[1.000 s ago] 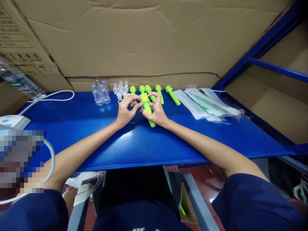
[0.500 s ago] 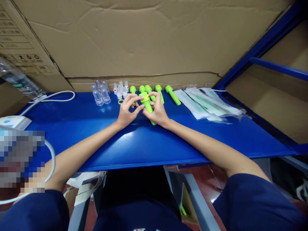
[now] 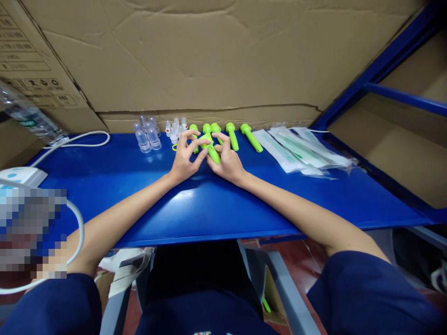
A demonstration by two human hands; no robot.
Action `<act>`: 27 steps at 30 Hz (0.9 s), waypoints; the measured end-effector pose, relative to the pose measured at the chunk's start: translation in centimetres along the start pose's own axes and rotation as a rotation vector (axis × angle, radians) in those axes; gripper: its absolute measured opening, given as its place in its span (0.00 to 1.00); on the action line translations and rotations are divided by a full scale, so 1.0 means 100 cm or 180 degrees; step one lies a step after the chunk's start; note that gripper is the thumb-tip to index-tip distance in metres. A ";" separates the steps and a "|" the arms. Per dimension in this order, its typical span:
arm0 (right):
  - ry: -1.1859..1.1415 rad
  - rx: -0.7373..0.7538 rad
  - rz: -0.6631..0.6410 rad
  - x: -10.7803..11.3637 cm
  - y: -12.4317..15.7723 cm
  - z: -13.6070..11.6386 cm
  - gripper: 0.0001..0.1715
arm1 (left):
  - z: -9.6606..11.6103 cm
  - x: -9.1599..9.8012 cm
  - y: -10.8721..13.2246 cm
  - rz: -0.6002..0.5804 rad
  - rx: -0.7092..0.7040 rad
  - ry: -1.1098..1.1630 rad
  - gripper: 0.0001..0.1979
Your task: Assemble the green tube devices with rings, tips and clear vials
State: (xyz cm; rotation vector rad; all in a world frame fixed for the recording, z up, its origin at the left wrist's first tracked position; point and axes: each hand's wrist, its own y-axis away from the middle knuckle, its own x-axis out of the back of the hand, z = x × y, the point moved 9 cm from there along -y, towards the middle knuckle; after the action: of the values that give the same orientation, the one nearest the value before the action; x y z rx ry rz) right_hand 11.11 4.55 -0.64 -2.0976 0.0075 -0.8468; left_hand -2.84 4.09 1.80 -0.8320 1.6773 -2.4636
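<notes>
Tilted to look shorter than half a second ago, the green handle (image 3: 214,154) sits over the tabletop (image 3: 209,211), the left hand (image 3: 184,160) arched, thumb and index finger pinching its top, the right hand (image 3: 228,165) curled around its shaft.

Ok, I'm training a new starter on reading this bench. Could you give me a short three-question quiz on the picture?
1. Which of these lies farthest right on the blue table?
A) clear capsules
B) wrapped packets
C) plastic bottle

2. True or false: the right hand is empty.

3. How many green pieces can be seen in the row along the cardboard, leaving out anything in the hands?

Key:
1. B
2. False; it holds a green handle.
3. Five.
</notes>
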 end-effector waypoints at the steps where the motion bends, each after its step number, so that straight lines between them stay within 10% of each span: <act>1: 0.0012 0.0024 -0.0019 0.001 0.000 -0.002 0.35 | -0.001 -0.001 0.000 -0.0029 0.0012 0.0027 0.20; 27: 0.0392 0.0382 -0.0247 -0.002 0.000 -0.014 0.29 | 0.000 -0.009 0.001 -0.0366 -0.0015 0.0512 0.22</act>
State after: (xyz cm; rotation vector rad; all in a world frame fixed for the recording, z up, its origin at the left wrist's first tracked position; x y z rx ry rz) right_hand 10.15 3.59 -0.16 -1.9415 -0.0582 -0.9977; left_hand -2.06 4.35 1.38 -0.7704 1.7314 -2.6702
